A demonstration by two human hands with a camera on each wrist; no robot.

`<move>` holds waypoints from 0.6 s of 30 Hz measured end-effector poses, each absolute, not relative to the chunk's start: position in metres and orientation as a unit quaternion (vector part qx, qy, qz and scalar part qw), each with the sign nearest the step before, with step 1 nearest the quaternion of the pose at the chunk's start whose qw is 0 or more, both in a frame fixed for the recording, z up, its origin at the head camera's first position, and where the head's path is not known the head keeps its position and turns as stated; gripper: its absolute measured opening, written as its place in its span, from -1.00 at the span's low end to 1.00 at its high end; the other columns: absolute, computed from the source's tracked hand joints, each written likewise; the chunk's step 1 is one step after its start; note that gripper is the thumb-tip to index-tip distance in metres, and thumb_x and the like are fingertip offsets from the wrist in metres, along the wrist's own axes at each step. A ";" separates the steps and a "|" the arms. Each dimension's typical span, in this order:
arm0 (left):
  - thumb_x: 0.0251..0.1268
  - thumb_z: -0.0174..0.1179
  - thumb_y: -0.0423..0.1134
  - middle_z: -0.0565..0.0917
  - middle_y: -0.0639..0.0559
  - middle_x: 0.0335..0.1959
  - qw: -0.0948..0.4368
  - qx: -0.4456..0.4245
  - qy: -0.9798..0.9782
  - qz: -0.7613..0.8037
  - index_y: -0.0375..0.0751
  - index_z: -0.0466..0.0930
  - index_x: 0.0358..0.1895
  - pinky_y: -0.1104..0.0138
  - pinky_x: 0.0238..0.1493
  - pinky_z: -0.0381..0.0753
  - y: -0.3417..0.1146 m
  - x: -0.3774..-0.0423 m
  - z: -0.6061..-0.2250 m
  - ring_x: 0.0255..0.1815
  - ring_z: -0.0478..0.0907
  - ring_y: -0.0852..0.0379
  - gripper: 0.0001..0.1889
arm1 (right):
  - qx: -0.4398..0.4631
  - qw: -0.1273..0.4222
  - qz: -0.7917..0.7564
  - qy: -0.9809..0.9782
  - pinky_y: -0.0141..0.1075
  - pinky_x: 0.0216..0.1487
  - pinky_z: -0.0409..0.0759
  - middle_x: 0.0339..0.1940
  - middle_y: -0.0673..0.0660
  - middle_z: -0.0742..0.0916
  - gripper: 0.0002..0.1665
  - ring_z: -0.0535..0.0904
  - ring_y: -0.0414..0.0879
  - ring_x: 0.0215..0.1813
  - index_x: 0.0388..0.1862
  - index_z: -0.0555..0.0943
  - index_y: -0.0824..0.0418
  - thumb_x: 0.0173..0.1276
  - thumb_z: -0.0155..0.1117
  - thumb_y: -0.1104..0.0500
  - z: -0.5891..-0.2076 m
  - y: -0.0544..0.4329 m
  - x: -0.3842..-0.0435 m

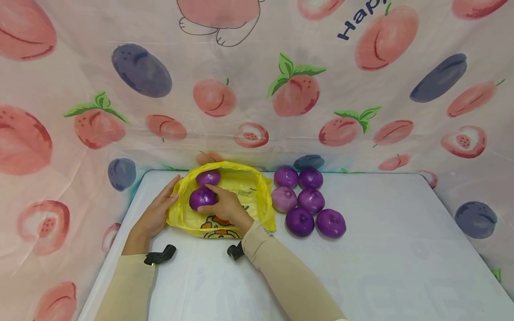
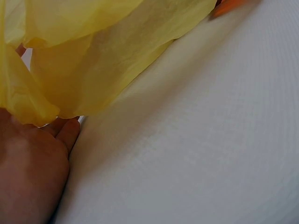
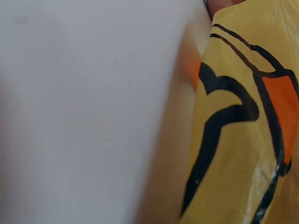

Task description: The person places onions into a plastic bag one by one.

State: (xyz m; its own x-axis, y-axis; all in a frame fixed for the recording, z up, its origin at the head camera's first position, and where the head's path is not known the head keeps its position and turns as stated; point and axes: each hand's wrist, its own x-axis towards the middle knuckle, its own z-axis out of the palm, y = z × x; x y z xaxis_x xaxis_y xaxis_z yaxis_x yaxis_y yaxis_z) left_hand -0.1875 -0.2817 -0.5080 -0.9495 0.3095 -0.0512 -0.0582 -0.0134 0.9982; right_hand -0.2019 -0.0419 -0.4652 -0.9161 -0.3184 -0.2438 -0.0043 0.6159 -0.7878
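My right hand (image 1: 228, 206) holds a purple onion (image 1: 200, 199) inside the mouth of a yellow plastic bag (image 1: 263, 191), thumb and fingers curved around it. Just behind it in the bag lies another purple onion (image 1: 208, 178). Along the bag's left side rests my left hand (image 1: 154, 214), its fingers fairly straight against the plastic. In the left wrist view, yellow plastic covers part of the left hand (image 2: 32, 163). The right wrist view shows the bag's printed front (image 3: 243, 154), without the held onion.
Several purple onions (image 1: 300, 222) stand in two columns close to the bag's right side. They rest on a white table (image 1: 385, 249). A fruit-patterned cloth (image 1: 249, 67) hangs behind the table and along both sides.
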 end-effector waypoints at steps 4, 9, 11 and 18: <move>0.67 -0.10 -0.02 -0.08 0.04 0.72 0.130 0.091 0.690 0.706 0.36 -0.08 0.66 0.61 0.31 0.39 -0.282 -0.187 -0.508 0.60 0.06 0.17 -0.37 | -0.089 0.183 -0.432 0.879 0.00 0.52 0.38 0.54 0.07 0.49 -0.05 0.42 0.07 0.50 0.58 0.31 -0.26 0.25 0.52 -0.16 -0.466 -0.042 -0.202; 0.68 -0.11 -0.04 -0.07 0.05 0.71 0.131 0.092 0.684 0.712 0.36 -0.08 0.66 0.58 0.31 0.41 -0.282 -0.187 -0.508 0.57 0.09 0.20 -0.38 | -0.093 0.186 -0.445 0.871 -0.01 0.52 0.38 0.54 0.07 0.48 -0.05 0.41 0.06 0.51 0.58 0.32 -0.24 0.25 0.51 -0.16 -0.468 -0.041 -0.203; 0.68 -0.11 -0.04 -0.07 0.05 0.71 0.131 0.091 0.682 0.713 0.36 -0.07 0.66 0.57 0.31 0.42 -0.282 -0.187 -0.509 0.59 0.08 0.16 -0.38 | -0.098 0.184 -0.449 0.869 -0.02 0.52 0.39 0.54 0.08 0.49 -0.05 0.42 0.06 0.51 0.58 0.32 -0.22 0.25 0.51 -0.17 -0.470 -0.040 -0.204; 0.67 -0.10 -0.01 -0.07 0.06 0.72 0.129 0.086 0.687 0.710 0.37 -0.07 0.66 0.59 0.30 0.41 -0.280 -0.186 -0.508 0.67 -0.05 -0.05 -0.37 | -0.112 0.160 -0.464 0.864 -0.06 0.51 0.39 0.54 0.10 0.49 -0.05 0.43 0.04 0.50 0.59 0.32 -0.19 0.26 0.49 -0.21 -0.474 -0.036 -0.207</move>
State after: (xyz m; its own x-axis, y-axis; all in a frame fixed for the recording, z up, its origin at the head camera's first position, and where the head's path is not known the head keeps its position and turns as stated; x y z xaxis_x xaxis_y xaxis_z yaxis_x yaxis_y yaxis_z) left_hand -0.1861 -0.2802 -0.5083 -0.9517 0.3020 -0.0555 -0.0656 -0.0233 0.9976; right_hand -0.2066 -0.0355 -0.4744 -0.9237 -0.3425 -0.1718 -0.0462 0.5446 -0.8374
